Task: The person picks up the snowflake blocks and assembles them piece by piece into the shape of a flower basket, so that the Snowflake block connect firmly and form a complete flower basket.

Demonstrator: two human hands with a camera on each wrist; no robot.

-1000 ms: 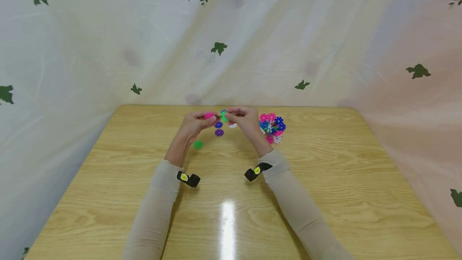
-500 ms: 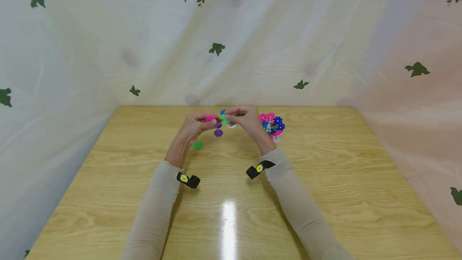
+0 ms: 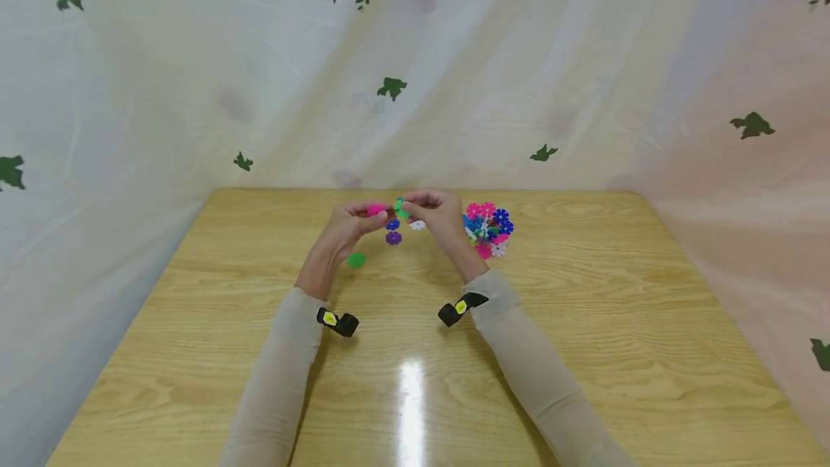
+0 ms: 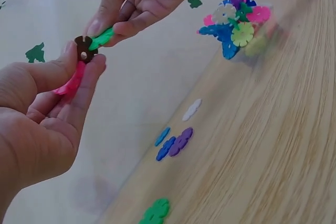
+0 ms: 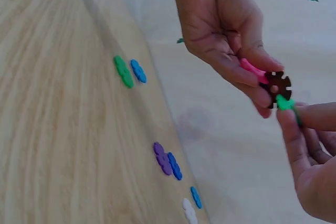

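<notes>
My left hand [image 3: 345,229] pinches a pink snowflake disc [image 4: 72,83] between thumb and fingers, over the far part of the table. A brown snowflake disc [image 5: 281,83] stands at the pink one's edge, right at the left fingertips. Thumb and forefinger of my right hand [image 3: 444,220] hold a green snowflake disc [image 4: 103,38], whose rim meets the brown disc's notched rim. The three discs form a short row between the hands. Much of the pink disc is hidden by the left fingers.
Past the hands, a purple disc [image 3: 393,238], a blue disc [image 3: 393,224] and a white disc [image 3: 418,225] lie flat. A green disc [image 3: 356,260] lies near the left wrist. A multicoloured cluster of discs [image 3: 486,229] stands right of the right hand.
Both hands dipped slightly and came back up, the right one shifting a little right and then left again. The grips on the discs look the same.
</notes>
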